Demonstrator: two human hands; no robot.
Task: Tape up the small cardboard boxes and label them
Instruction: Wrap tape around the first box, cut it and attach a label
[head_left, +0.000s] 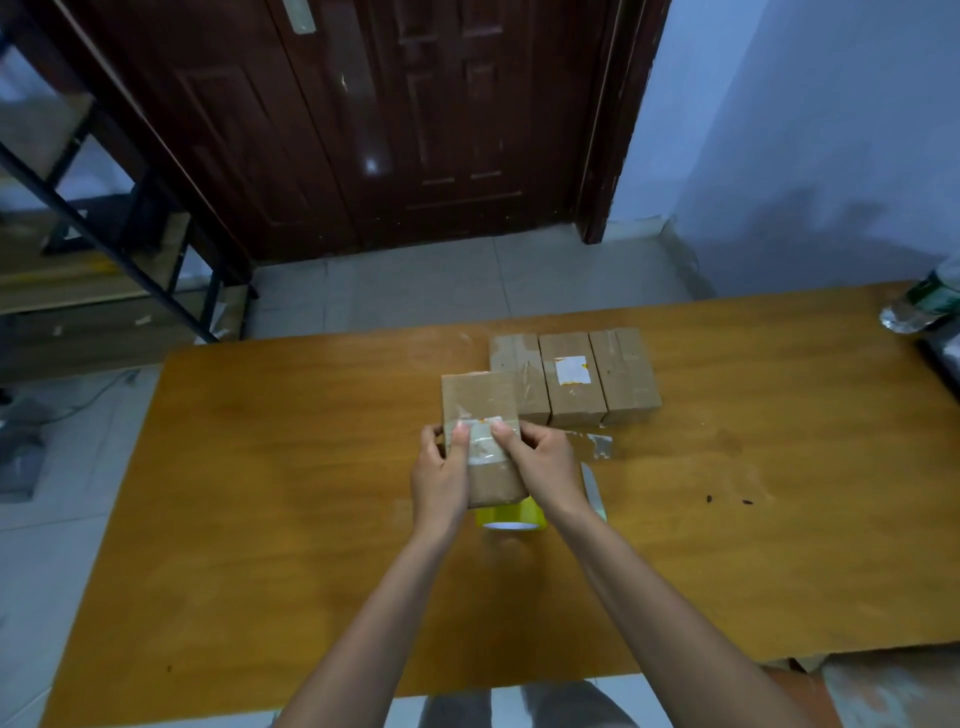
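Box (480, 415): held above the table (260, 467), before three boxes (574, 376).
Handling: light, stiff — hold by side walls.
Grip: left hand (439, 480) and right hand (545, 470) clasp it, thumbs pressing the tape strip (485, 441).
Tape roll (511, 517): beneath.

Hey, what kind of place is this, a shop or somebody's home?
Probably a room in a home used for packing parcels, not a shop floor: a wooden table with taped boxes and a tape roll, a panelled door, and metal shelving.
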